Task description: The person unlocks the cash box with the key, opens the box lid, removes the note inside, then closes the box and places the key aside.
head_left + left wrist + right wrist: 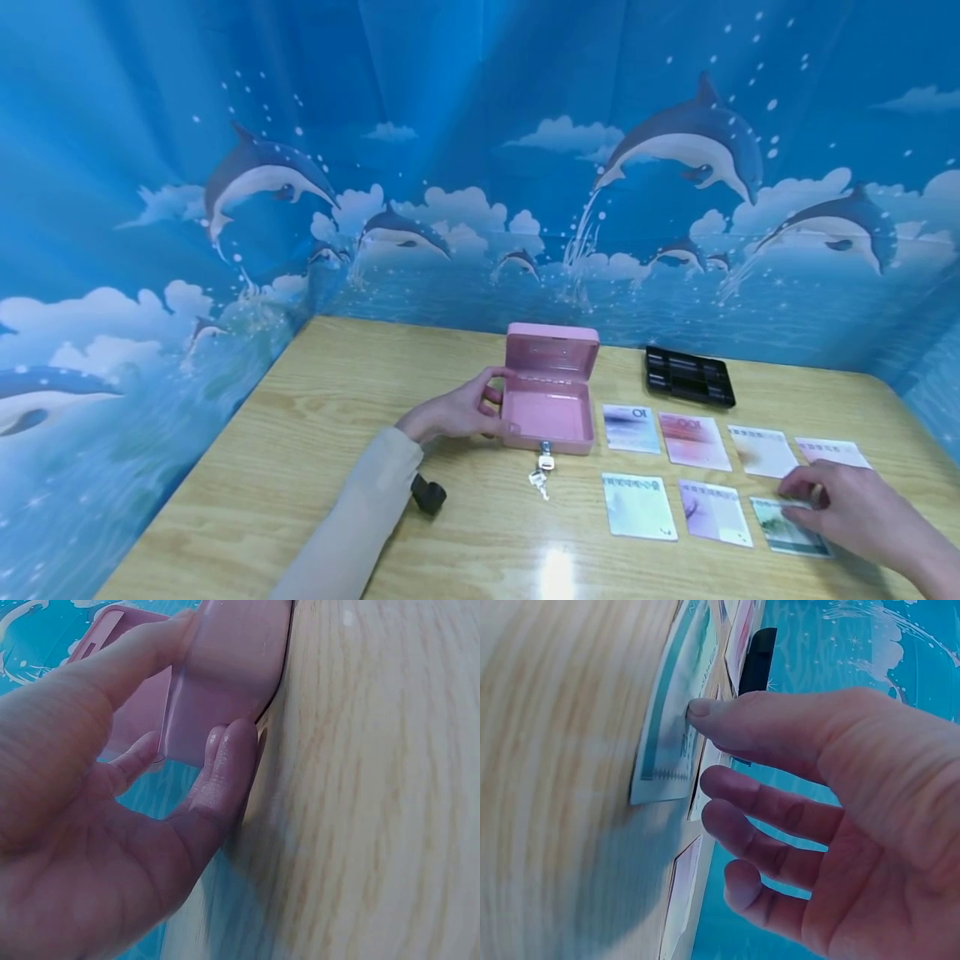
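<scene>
My left hand (459, 408) holds the left side of an open pink cash box (551, 417), thumb at the front rim. In the left wrist view, fingertips (238, 742) rest against the box's lower side near the tabletop. A key stands in the front lock, with more keys (538, 479) hanging from it. My right hand (851, 504) is over a green banknote (795, 537) in the near row. In the right wrist view the thumb (712, 716) meets the note's printed face, while the other fingers are loosely bent beside it.
Other notes lie flat in two rows: a blue-grey one (632, 437), a red one (693, 446), a brownish one (761, 454), a pale green one (637, 512) and purple ones (716, 521). Behind them sits a black compartment tray (686, 392). A dolphin-print curtain (480, 167) borders the table.
</scene>
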A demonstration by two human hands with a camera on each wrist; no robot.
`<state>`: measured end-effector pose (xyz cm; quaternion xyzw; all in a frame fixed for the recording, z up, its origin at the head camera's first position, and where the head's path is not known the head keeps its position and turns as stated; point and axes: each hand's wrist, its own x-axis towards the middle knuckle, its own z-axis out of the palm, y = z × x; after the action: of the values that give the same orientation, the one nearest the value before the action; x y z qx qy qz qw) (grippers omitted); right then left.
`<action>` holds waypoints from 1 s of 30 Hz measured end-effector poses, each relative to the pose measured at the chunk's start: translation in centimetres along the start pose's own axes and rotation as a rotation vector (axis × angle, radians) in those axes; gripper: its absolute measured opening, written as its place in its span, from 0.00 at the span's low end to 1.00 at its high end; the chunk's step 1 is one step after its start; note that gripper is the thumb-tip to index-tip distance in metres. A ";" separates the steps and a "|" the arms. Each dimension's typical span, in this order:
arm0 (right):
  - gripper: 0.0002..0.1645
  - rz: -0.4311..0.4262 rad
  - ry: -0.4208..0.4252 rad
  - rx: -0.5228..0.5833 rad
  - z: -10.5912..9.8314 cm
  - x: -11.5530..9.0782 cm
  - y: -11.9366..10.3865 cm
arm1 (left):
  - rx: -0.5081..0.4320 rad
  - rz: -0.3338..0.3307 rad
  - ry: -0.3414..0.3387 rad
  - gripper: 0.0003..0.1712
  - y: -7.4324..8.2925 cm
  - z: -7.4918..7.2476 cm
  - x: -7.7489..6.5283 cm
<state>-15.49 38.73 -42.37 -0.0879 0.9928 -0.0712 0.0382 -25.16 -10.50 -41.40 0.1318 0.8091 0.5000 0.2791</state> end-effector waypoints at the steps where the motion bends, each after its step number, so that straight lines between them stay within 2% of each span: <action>1: 0.11 -0.002 0.000 0.002 0.0 0.0 0.0 | 0.000 -0.001 0.000 0.51 0.0 0.0 0.0; 12: 0.12 -0.035 0.011 0.044 -0.7 -0.3 -0.2 | -0.001 -0.003 -0.008 0.51 -0.1 0.0 0.1; 15: 0.12 -0.053 0.074 0.051 -1.0 -0.3 -0.5 | 0.000 -0.002 -0.011 0.51 -0.1 -0.1 0.1; 18: 0.12 -0.062 0.189 0.052 -1.1 -0.1 -0.8 | -0.003 -0.004 -0.012 0.51 -0.1 -0.1 0.0; 22: 0.14 -0.059 0.300 0.122 -1.2 0.3 -1.0 | -0.006 -0.004 -0.013 0.51 0.0 -0.1 0.0; 30: 0.19 -0.024 0.332 0.323 -1.3 1.4 -1.3 | -0.009 -0.012 -0.010 0.51 0.0 -0.1 0.1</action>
<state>-16.77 37.43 -41.01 -0.0798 0.9601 -0.2433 -0.1129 -25.27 -10.51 -41.39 0.1284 0.8061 0.5015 0.2868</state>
